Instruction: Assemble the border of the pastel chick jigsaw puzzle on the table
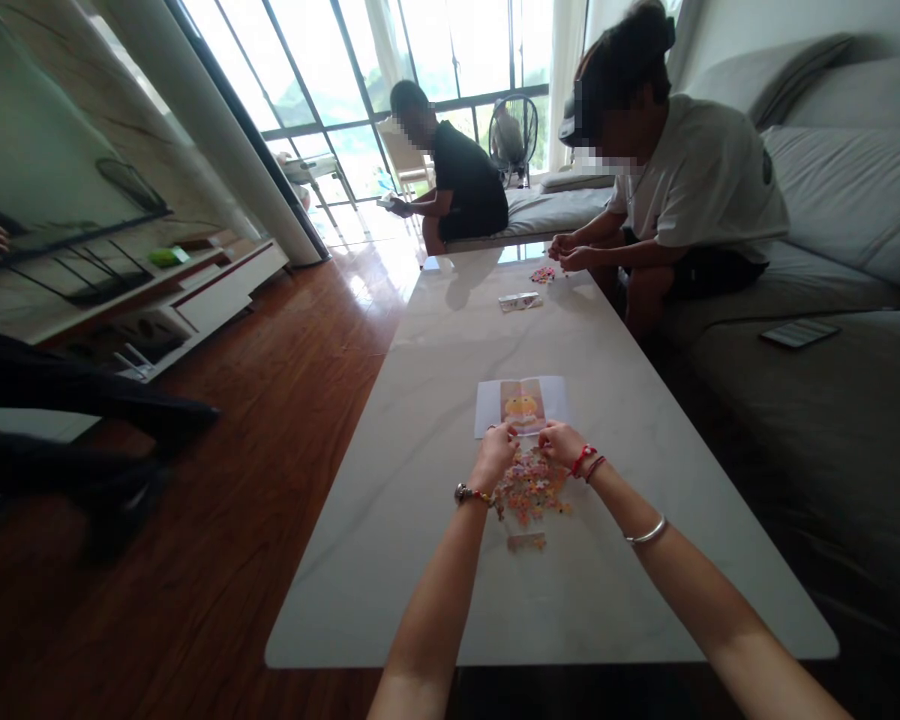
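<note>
A loose heap of small, mostly pink and orange jigsaw puzzle pieces (531, 490) lies on the white table (390, 540). At its upper left edge is my left hand (498, 450), fingers curled together. My right hand (561, 442) is at the upper right edge, with fingertips pinched. Whatever either pinch holds is too small to make out. Just beyond both hands, a white sheet (487, 402) with a printed picture (523, 402) of a yellow figure lies flat. Nearer to me than the heap sits a short strip of puzzle pieces (526, 542), apparently joined.
Across the table a seated person (709, 185) handles another pile of pieces (543, 275), near a flat packet (520, 302). A second person (465, 180) sits farther back. At left stands someone's dark-clothed leg (67, 390). A phone (799, 333) rests on the sofa (862, 400).
</note>
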`<state>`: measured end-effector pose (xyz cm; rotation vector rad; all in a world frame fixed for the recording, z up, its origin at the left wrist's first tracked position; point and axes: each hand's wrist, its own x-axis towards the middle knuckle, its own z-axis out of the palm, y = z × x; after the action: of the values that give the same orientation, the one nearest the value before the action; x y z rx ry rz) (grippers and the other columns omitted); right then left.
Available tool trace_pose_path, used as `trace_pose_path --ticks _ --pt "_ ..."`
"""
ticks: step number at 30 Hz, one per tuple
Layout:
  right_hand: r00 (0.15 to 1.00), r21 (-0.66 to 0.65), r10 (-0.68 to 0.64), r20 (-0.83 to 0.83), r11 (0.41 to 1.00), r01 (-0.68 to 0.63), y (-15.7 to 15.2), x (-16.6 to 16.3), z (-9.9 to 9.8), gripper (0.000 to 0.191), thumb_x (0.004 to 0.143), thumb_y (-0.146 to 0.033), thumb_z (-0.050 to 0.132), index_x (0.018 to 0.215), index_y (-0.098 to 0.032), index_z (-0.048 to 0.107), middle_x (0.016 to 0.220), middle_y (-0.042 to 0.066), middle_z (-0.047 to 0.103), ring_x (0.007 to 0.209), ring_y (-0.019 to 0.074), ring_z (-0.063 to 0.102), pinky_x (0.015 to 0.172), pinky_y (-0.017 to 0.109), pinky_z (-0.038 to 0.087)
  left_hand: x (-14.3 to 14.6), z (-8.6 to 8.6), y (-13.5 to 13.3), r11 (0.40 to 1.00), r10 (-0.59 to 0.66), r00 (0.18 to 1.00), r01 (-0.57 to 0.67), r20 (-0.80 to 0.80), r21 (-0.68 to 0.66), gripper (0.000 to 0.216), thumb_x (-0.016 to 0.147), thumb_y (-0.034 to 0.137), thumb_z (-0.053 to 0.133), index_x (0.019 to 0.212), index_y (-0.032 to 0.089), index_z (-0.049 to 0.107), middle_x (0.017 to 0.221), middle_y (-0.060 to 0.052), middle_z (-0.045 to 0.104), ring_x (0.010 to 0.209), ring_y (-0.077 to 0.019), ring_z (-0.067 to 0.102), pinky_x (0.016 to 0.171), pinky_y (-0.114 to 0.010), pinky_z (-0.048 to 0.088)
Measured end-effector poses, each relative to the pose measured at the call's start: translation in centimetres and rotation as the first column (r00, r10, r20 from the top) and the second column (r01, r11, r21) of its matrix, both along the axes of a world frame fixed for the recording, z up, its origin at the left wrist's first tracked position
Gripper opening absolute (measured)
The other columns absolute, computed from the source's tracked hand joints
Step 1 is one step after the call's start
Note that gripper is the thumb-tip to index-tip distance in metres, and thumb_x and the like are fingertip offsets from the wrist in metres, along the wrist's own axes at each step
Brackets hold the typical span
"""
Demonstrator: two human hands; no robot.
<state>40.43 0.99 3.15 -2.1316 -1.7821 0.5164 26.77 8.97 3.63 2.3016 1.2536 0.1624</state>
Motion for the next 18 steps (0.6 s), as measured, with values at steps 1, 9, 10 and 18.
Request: trace_pose_path --ticks 1,9,10,18 --pt "1.0 -0.002 -0.002 -0.011 1.0 0.002 0.1 0.0 0.1 0.012 0.068 -0.013 0.057 0.073 -0.016 0.067 0.092 0.007 0.062 0.079 0.0136 0.057 0.07 0.02 0.042 -0.1 0.0 0.0 1.0 0.001 1.0 -0.001 0.003 0.0 0.024 0.071 0.018 0.055 0.095 0.018 0.06 0.085 -0.004 0.062 0.078 -0.0117 0.056 0.071 -0.021 0.042" --pt "0.988 -0.084 -0.112 -0.104 0.991 0.103 -1.0 4.1 1.0 0.013 0.069 -0.02 0.057 0.073 -0.013 0.068 0.07 0.006 0.066 0.064 0.0138 0.057 0.057 0.021 0.041 -1.2 -0.1 -0.3 1.0 0.01 1.0 -0.01 0.003 0.001 0.019 0.074 0.02 0.053 0.091 0.017 0.062 0.082 -0.004 0.062 0.075 -0.0113 0.056 0.07 -0.022 0.043" --pt "0.987 -0.098 -0.117 -0.114 0.989 0.106 -1.2 4.7 1.1 0.012 0.067 -0.02 0.059 0.069 -0.012 0.068 0.066 0.006 0.065 0.061 0.014 0.057 0.055 0.021 0.04 -1.2 0.0 -0.2 1.0 0.009 1.0 -0.009 0.004 0.006 0.019 0.074 0.019 0.052 0.091 0.017 0.062 0.082 -0.004 0.062 0.076 -0.0115 0.056 0.071 -0.022 0.043" --pt "0.935 -0.108 0.063 -0.349 0.988 -0.107 -5.1 1.1 2.1 0.022 0.07 -0.029 0.055 0.078 -0.012 0.066 0.072 0.002 0.065 0.063 0.0105 0.055 0.056 0.018 0.04 -2.4 1.7 -4.2 0.998 -0.065 0.997 0.065 0.038 -0.005 0.019 0.077 0.021 0.049 0.092 0.018 0.06 0.086 -0.004 0.06 0.078 -0.0115 0.055 0.072 -0.021 0.043"
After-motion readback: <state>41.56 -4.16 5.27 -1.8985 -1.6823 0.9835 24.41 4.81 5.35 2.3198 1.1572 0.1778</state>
